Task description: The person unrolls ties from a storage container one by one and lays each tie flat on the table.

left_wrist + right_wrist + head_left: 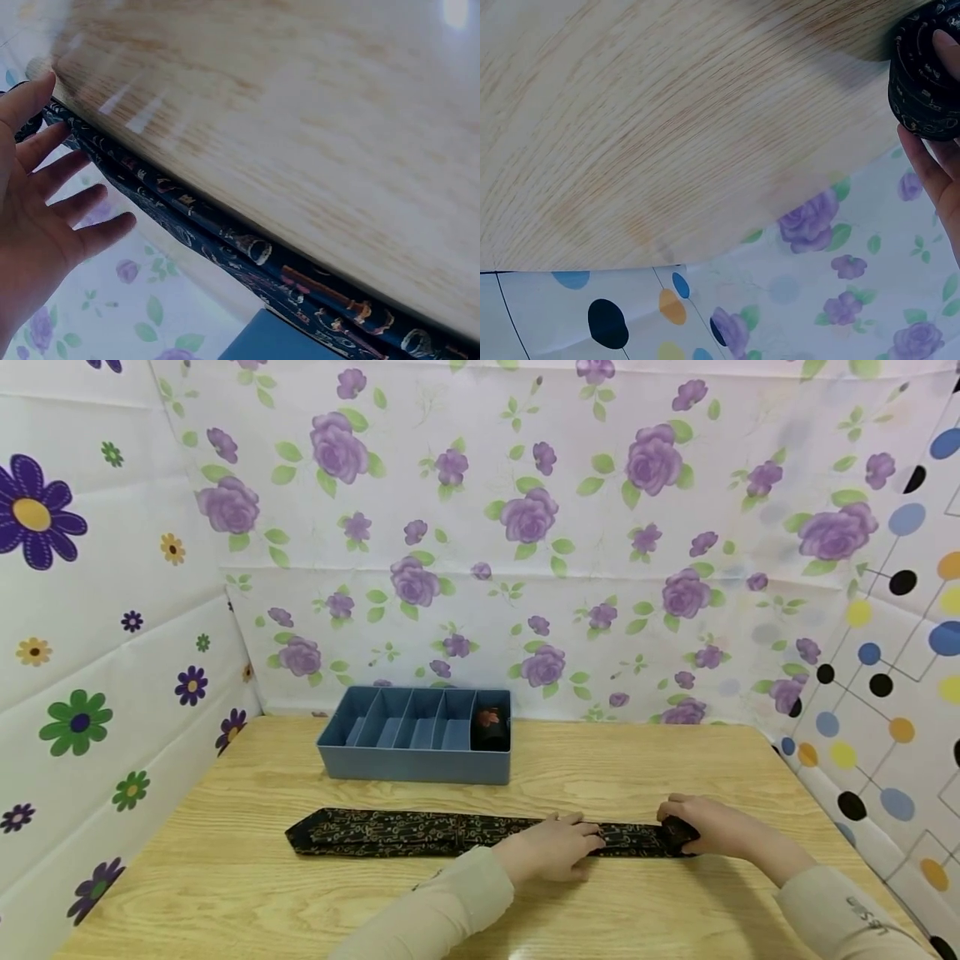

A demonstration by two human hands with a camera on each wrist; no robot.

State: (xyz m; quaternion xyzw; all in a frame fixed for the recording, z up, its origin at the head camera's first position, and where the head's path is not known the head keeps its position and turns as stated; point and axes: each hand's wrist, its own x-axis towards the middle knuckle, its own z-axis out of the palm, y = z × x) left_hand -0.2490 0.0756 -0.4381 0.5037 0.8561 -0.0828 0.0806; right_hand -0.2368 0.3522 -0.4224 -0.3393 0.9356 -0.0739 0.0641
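Note:
A black necktie (390, 833) with a small gold and red pattern lies lengthwise across the table, its pointed wide end at the left. Its right end is wound into a roll (677, 835), which my right hand (712, 828) grips between thumb and fingers. The right wrist view shows the coiled layers of this roll (922, 82) in that hand's fingers (930, 169). My left hand (553, 850) rests on the flat stretch of tie a little left of the roll. In the left wrist view its fingers (82, 202) are spread and fairly straight against the fabric.
Behind the tie stands a blue-grey divided box (416, 766) with several compartments. A black rolled item (491, 731) with a reddish motif sits in its rightmost compartment. The wood-grain table (255, 902) is bordered by flowered cloth (480, 527) at the back and a dotted sheet (892, 685) at the right.

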